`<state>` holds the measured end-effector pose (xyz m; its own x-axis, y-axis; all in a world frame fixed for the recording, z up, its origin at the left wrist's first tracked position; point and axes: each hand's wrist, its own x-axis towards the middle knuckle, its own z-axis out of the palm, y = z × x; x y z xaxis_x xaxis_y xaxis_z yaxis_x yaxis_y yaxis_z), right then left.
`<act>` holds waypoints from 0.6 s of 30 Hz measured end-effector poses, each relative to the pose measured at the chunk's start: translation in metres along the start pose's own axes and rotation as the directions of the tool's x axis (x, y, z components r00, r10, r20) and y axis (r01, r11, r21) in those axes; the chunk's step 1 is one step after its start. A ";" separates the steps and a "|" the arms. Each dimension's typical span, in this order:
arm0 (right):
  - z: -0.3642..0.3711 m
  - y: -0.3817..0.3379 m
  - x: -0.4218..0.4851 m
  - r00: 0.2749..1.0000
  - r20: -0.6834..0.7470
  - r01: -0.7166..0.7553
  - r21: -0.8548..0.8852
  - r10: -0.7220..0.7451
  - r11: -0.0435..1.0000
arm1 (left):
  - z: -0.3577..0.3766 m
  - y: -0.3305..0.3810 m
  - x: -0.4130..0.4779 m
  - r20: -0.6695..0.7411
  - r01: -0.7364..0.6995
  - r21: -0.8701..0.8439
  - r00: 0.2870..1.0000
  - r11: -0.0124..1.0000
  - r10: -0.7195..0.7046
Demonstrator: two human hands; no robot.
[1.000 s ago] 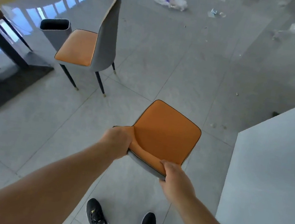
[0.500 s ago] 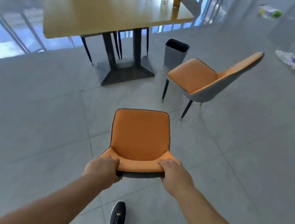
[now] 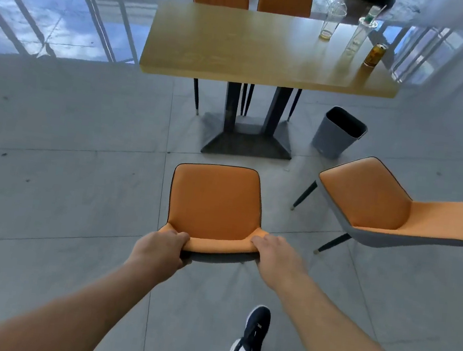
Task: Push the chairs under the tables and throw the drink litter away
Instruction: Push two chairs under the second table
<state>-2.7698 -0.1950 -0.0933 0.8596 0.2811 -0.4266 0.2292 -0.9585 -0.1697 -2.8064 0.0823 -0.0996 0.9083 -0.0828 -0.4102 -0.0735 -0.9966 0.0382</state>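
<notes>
Floor (image 3: pixel 59 184): grey tiles, open and bare between the held chair and the bench.
Bench (image 3: pixel 256 48): straight ahead, near edge facing, two chairs tucked in on the far side.
Held chair (image 3: pixel 214 199): orange seat, just in front of both hands, lined up with the bench foot.
Second chair (image 3: pixel 371 203): off to the right, turned sideways, apart from the held chair.
Bin (image 3: pixel 337 134): grey, beside the bench foot, right.
Left hand (image 3: pixel 158 249): curled tight over the chair back's left corner.
Right hand (image 3: pixel 276 252): curled tight over the right corner.
Cups (image 3: pixel 330 20) and can (image 3: pixel 374 55): on the bench's far right; writing too small to read.

Left hand (image 3: pixel 158 249) and right hand (image 3: pixel 276 254) gripping orange chair (image 3: pixel 214 202) backrest, facing table (image 3: pixel 267 49)
</notes>
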 end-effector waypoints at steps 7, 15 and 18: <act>-0.074 0.067 0.121 0.996 0.006 0.087 0.046 -0.088 0.995 | -0.066 0.029 0.126 0.014 0.125 -0.094 0.992 0.988 -0.125; -0.140 0.106 0.260 0.993 -0.009 0.116 0.014 -0.116 0.993 | -0.122 0.021 0.268 -0.049 0.184 -0.170 0.980 0.968 -0.195; -0.162 0.110 0.302 0.995 -0.013 0.100 0.006 -0.100 0.995 | -0.140 0.011 0.313 -0.040 0.181 -0.182 0.981 0.967 -0.191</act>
<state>-2.4109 -0.2233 -0.0971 0.8383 0.3747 -0.3961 0.3112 -0.9253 -0.2166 -2.4657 0.0465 -0.1003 0.9213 0.1093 -0.3731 0.1680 -0.9774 0.1285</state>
